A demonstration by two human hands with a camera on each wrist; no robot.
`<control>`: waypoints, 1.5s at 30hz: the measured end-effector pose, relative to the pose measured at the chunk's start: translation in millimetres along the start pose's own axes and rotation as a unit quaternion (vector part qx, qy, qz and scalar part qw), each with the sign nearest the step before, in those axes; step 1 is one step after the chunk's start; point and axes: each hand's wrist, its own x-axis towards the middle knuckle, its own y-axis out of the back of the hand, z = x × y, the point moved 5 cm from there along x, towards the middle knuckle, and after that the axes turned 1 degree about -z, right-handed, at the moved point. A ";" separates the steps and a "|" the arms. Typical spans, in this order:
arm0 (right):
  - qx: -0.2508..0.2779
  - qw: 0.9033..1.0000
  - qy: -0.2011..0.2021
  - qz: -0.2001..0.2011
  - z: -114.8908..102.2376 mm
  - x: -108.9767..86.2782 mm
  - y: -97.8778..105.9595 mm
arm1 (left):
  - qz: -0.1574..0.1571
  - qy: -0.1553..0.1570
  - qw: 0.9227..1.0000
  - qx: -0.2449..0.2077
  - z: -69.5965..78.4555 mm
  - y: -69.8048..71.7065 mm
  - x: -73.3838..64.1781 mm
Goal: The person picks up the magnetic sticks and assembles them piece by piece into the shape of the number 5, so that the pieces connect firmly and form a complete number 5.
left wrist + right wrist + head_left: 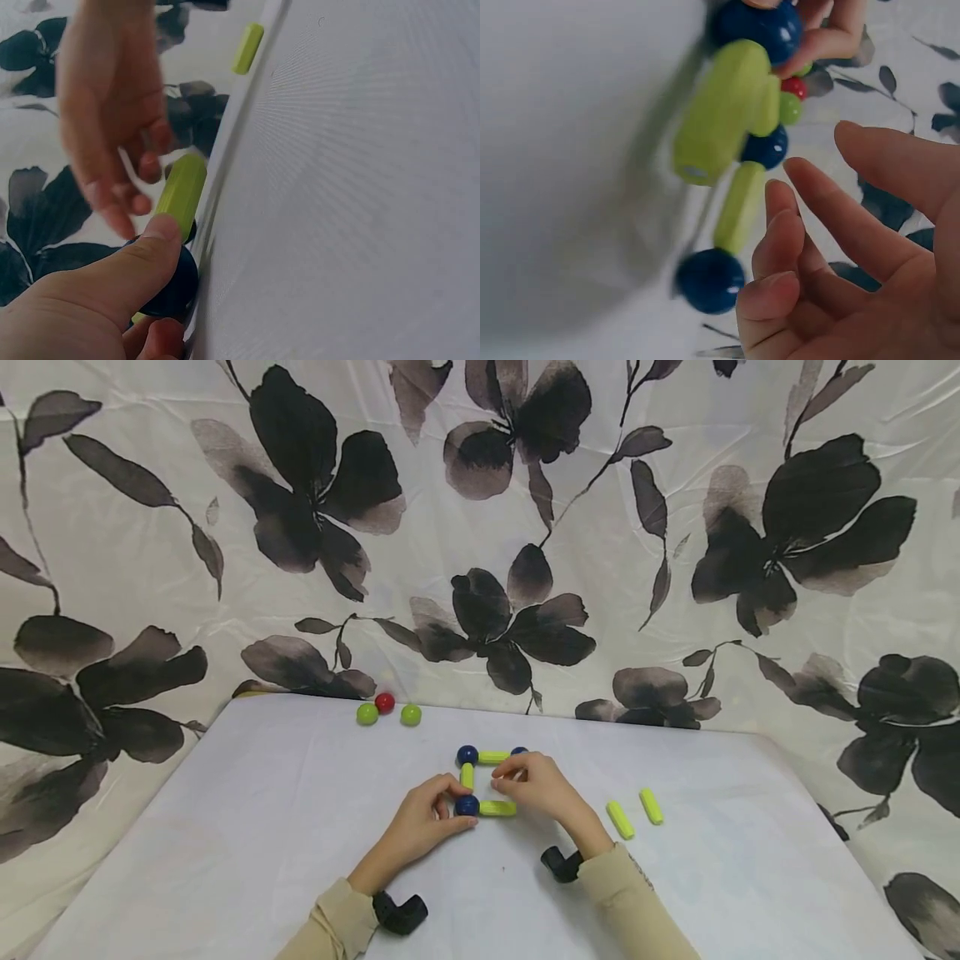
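Blue balls and yellow-green rods are joined into a three-sided frame on the table. My left hand (422,820) grips the near-left blue ball (467,806) between thumb and fingers. From that ball a yellow-green rod (498,808) points right with a free end, and a second rod (467,775) runs back to the far-left blue ball (467,756). A third rod (493,757) joins this to the far-right blue ball (711,280), partly hidden in the head view by my right hand (542,785). That hand holds nothing, its thumb and fingers apart beside the frame.
Two loose yellow-green rods, one nearer (620,820) and one farther (651,807), lie to the right. Near the back edge sit two green balls, left (367,714) and right (410,715), with a red ball (385,702) between them. A floral cloth (480,543) hangs behind the white table (247,827).
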 end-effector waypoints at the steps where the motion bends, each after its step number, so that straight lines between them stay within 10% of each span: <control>1: -0.010 1.000 0.007 0.003 -7.0 4.8 2.4 | 0.000 0.000 1.000 -0.001 -0.2 0.6 0.0; 15: -0.126 0.983 0.134 0.024 -80.5 93.8 -0.6 | 0.000 -0.012 1.000 -0.020 4.2 1.2 -0.1; 24: -0.263 0.950 0.150 -0.072 -86.8 132.7 -41.3 | 0.001 -0.017 0.999 -0.035 4.3 -0.8 -2.4; 34: -0.248 0.945 0.121 -0.176 -70.0 142.2 -73.5 | -0.001 -0.020 1.000 -0.018 2.3 0.5 -0.5; 45: -0.218 0.953 0.171 -0.123 -74.2 138.2 -63.2 | -0.004 -0.020 1.000 -0.023 3.4 2.0 -0.3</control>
